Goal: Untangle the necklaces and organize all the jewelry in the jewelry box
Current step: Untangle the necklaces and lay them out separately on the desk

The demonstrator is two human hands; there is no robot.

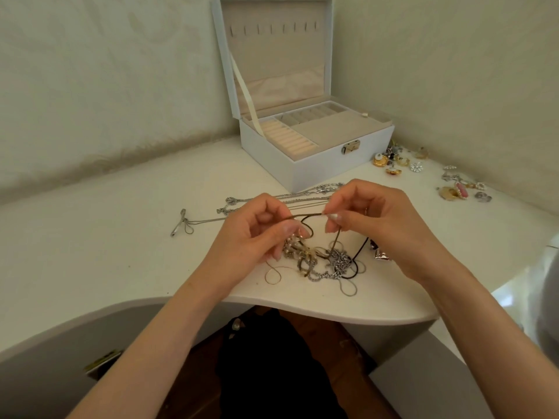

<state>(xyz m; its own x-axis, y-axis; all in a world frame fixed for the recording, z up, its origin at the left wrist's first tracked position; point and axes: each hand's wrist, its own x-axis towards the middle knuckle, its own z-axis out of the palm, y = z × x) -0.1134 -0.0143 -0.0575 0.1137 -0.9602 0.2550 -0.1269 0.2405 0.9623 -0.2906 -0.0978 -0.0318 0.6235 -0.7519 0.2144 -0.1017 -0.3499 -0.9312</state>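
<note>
A brown cord was pinched at one end by the left hand and at the other by the right hand, and was held taut just above the tangled necklaces on the near part of the table. The jewelry box was positioned beyond, with its lid raised. Small jewelry pieces were scattered at the far right.

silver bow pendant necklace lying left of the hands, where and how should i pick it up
Pinch the silver bow pendant itself, from above on its free left side. It is the one solid part, lying flat on the white table; its thin chain trails right toward the left hand.
</note>
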